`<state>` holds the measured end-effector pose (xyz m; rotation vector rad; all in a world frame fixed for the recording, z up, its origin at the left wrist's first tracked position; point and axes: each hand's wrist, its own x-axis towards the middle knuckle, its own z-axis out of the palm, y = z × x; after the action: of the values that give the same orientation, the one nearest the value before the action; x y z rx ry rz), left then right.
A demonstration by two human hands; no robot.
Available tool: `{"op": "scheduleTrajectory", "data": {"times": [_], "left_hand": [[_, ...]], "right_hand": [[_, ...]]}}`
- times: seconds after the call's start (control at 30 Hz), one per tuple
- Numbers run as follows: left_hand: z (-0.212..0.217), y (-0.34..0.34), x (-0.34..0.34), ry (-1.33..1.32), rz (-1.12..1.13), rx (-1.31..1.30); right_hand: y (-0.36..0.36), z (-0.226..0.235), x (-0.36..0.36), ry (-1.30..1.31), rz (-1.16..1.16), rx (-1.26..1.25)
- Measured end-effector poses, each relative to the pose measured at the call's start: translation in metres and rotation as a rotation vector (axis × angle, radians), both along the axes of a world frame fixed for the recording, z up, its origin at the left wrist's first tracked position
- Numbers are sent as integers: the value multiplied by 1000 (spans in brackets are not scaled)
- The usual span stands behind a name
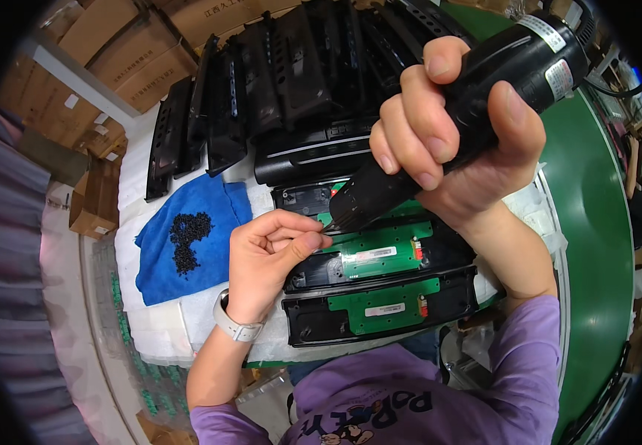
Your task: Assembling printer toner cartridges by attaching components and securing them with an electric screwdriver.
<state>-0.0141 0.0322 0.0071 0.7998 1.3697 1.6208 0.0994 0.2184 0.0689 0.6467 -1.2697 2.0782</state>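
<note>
1. Two hands over one job: the right hand is clenched around a black electric screwdriver, tilted, with its nose down over the top green circuit board.
2. At the driver's nose, the left hand pinches thumb to forefinger; whether a screw sits in that grip is too small to tell.
3. That board lies in a black plastic housing on the desk; a second housing with its own green board lies just below it, nearer the person.
4. Left of the boards, a heap of small black screws rests on a blue cloth.
5. Behind, more black housings stand stacked in a row.
6. My read on doing this well: bring the driver closer to upright over the hole, keep the pinching fingertips clear of the bit, and press straight down so the tip doesn't skid across the board.
</note>
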Motion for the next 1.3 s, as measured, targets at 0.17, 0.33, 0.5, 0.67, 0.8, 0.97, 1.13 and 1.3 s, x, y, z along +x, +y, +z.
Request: {"op": "scheduleTrajectory", "data": {"times": [0.17, 0.33, 0.5, 0.67, 0.8, 0.97, 1.13, 1.3], "left_hand": [[1, 1, 1, -36, -22, 13], [2, 0, 3, -3, -17, 12], [0, -1, 8, 139, 15, 2], [1, -4, 11, -27, 72, 64], [7, 1, 9, 65, 152, 11], [7, 2, -18, -369, 389, 305], [-3, -8, -33, -422, 448, 341], [5, 0, -25, -392, 408, 292]], "right_hand": [[0, 0, 0, 17, 11, -23], [-6, 1, 0, -9, 20, -65], [-20, 10, 5, -217, -215, -189], [-23, 15, 2, -207, -264, -343], [-12, 16, -1, -191, -165, -385], [-11, 11, 0, -399, -327, 164], [-17, 0, -9, -405, -302, 192], [-15, -4, -12, -399, -325, 186]]}}
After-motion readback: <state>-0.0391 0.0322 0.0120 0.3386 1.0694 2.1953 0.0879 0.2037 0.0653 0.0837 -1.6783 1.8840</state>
